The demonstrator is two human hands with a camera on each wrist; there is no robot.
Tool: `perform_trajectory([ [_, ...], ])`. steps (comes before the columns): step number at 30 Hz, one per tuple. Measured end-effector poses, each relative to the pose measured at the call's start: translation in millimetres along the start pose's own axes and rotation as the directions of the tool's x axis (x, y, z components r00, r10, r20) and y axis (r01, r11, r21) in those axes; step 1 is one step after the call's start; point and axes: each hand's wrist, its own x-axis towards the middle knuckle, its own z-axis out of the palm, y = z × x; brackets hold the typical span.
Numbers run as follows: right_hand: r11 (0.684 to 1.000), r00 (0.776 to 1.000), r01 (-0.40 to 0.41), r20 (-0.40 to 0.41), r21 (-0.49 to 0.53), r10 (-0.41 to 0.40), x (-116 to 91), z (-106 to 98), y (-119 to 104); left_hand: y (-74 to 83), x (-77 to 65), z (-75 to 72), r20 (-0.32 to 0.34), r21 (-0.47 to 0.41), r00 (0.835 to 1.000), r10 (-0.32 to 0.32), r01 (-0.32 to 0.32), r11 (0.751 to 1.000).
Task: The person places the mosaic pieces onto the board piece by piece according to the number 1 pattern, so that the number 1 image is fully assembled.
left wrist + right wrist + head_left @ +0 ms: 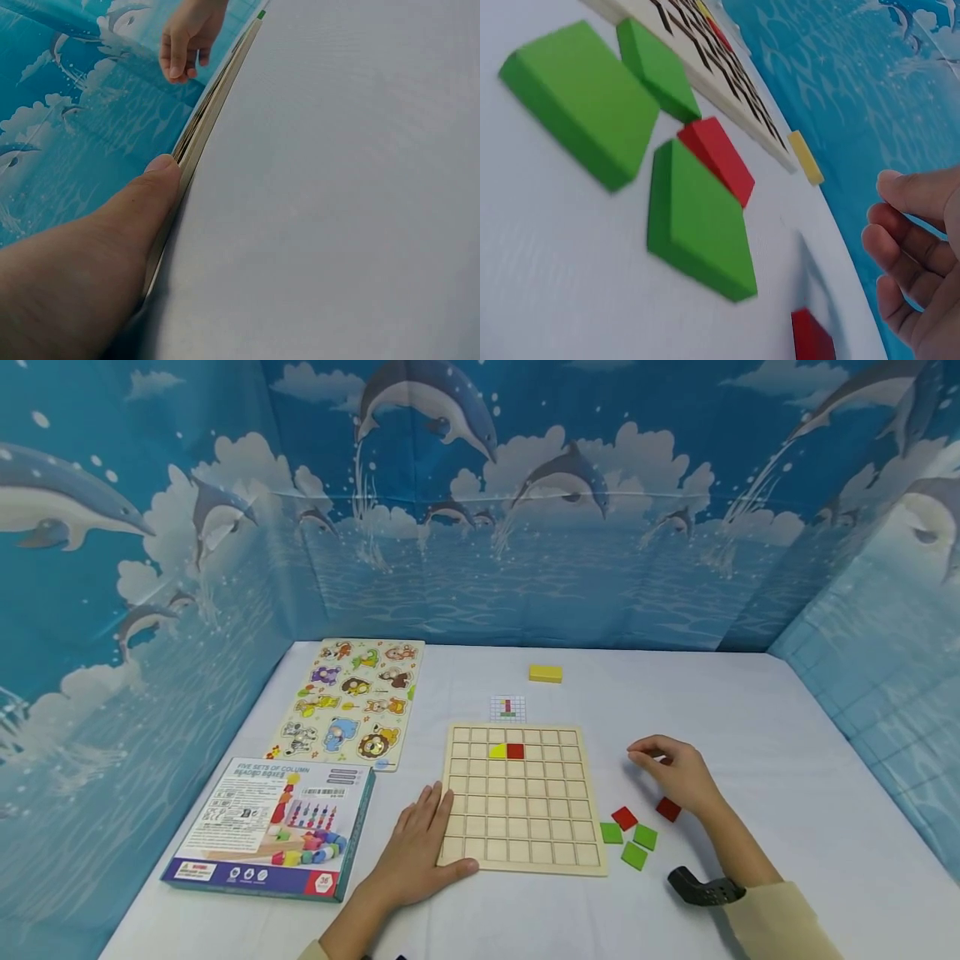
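Note:
A wooden grid board lies on the table, with a yellow triangle beside a red square tile in an upper row. My left hand rests along the board's left edge, fingers extended, its thumb by the near corner. Over the table right of the board is my right hand, fingers loosely bent and nothing visible between them. Below it lie a red tile, another red tile and three green tiles, one of them close to the board's edge.
Behind the board lie a small pattern card and a yellow block. To the left are an animal puzzle board and a bead set box. A dolphin-printed curtain surrounds the table.

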Motion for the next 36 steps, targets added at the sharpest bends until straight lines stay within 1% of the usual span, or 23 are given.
perform_trajectory([
  [9, 1.0, 1.0, -0.007, 0.022, -0.018, 0.008, -13.7, -14.1, 18.3, 2.0, -0.3, 0.6, 0.004, 0.003, 1.0, 0.001, -0.001, 1.0],
  [17, 1.0, 1.0, -0.016, 0.02, -0.015, 0.016, -27.2, -23.8, 27.1, 1.6, -0.1, 2.3, 0.007, 0.014, 1.0, -0.002, 0.002, 1.0],
  [26, 0.999, 1.0, -0.001, 0.001, -0.033, 0.001, -35.6, -25.6, 37.4, 1.2, 0.3, 1.5, -0.001, 0.014, 1.0, 0.001, -0.001, 1.0],
  [36, 0.999, 0.997, -0.036, 0.064, -0.04, 0.039, -40.1, -23.6, 44.0, 0.1, 0.1, 1.7, 0.005, 0.007, 1.0, -0.004, 0.004, 1.0],
])
